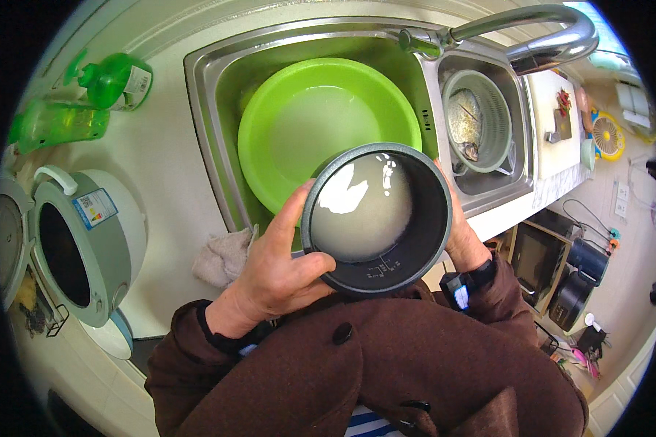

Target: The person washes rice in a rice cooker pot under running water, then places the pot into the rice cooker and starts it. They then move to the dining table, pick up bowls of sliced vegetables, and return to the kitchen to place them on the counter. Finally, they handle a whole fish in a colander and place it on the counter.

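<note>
Both my hands hold a dark grey rice cooker inner pot (377,273) in front of the sink. Whitish rice (364,226) lies in it under cloudy water that reflects the light. My left hand (277,269) grips its left side, thumb over the rim and fingers underneath. On the right wall presses my right hand (463,229), its fingers mostly hidden behind the pot. Just beyond, a bright green basin (259,164) with cloudy water stands in the large sink bowl; the pot overlaps its near edge. An open pale green rice cooker (116,247) sits at the left.
A chrome faucet (532,36) arches over the sink (219,127). In the smaller bowl, a fish (465,120) lies in a strainer basket (499,116). Green bottles (120,80) and a crumpled cloth (222,261) are on the left counter. A cutting board (550,156) lies right.
</note>
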A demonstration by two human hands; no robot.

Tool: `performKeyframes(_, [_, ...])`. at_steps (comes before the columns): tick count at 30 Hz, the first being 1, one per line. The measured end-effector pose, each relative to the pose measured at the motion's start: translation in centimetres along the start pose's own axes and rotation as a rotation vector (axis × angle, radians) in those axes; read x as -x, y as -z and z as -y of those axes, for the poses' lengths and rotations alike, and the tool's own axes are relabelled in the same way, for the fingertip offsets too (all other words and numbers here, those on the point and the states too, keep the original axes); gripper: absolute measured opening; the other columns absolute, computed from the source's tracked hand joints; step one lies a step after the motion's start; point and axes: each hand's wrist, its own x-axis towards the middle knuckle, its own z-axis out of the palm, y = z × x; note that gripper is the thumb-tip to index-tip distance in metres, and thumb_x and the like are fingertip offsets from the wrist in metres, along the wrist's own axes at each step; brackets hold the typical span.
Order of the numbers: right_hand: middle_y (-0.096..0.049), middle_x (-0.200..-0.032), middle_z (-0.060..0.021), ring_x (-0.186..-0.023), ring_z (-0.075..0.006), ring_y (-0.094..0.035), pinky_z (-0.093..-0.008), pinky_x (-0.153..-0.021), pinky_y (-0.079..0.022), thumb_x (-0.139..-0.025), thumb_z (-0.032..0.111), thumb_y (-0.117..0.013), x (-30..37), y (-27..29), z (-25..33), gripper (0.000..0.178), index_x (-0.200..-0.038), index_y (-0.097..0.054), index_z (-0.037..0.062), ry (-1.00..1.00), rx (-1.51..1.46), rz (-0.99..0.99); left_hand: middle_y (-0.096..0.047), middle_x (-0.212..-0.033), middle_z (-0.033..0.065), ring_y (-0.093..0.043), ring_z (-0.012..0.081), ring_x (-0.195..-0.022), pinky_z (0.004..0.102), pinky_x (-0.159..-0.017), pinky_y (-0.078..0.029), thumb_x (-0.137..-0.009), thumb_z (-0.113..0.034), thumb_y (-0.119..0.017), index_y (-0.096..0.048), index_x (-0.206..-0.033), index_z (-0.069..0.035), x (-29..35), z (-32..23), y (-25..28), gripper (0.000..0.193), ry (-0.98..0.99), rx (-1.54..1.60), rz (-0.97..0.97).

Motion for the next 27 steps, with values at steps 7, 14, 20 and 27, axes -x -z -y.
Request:
performKeyframes(7, [-0.06,-0.117,-0.0134,-0.103,-0.0208,-0.06,-0.0344,-0.093,-0.048,-0.097,0.052,-0.032,-0.7,0.7,-0.3,0.062,-0.127,-0.049,0.0008,-0.005,-0.011,0.014,-0.03,-0.135,0.0378,-0.044,0.0466,-0.121,0.0421,-0.097,-0.043,-0.059,-0.019,-0.08,-0.062,-0.074,-0.007,-0.1,0.5,0.1,0.025,0.015,0.024,0.009])
performKeyframes(14, [-0.06,-0.118,-0.0131,-0.103,-0.0211,-0.059,-0.0351,-0.093,-0.047,-0.096,0.052,-0.035,-1.1,0.2,-0.2,0.06,-0.128,-0.05,0.0029,-0.059,-0.058,-0.025,-0.031,-0.135,0.0376,-0.045,0.0466,-0.121,0.042,-0.097,-0.043,-0.06,-0.019,-0.08,-0.063,-0.074,-0.007,-0.4,0.9,0.3,0.025,0.01,0.033,0.0])
performKeyframes(20, [-0.061,-0.116,-0.0129,-0.101,-0.0215,-0.06,-0.036,-0.092,-0.048,-0.096,0.05,-0.038,-1.0,-0.9,0.0,0.057,-0.127,-0.051,0.0045,-0.019,0.129,-0.163,-0.033,-0.134,0.0377,-0.045,0.0468,-0.121,0.0419,-0.097,-0.043,-0.059,-0.018,-0.08,-0.063,-0.074,-0.007,-0.4,1.0,0.2,0.025,0.041,0.045,-0.008])
performKeyframes(27, [-0.061,-0.115,-0.0134,-0.1,-0.0216,-0.061,-0.0359,-0.09,-0.049,-0.096,0.052,-0.036,-1.6,-0.4,-0.2,0.06,-0.126,-0.051,0.0032,-0.032,0.082,-0.094,-0.031,-0.135,0.0369,-0.044,0.0464,-0.121,0.0423,-0.098,-0.042,-0.058,-0.018,-0.081,-0.063,-0.073,-0.007,-0.3,1.4,0.1,0.026,0.037,0.044,-0.016])
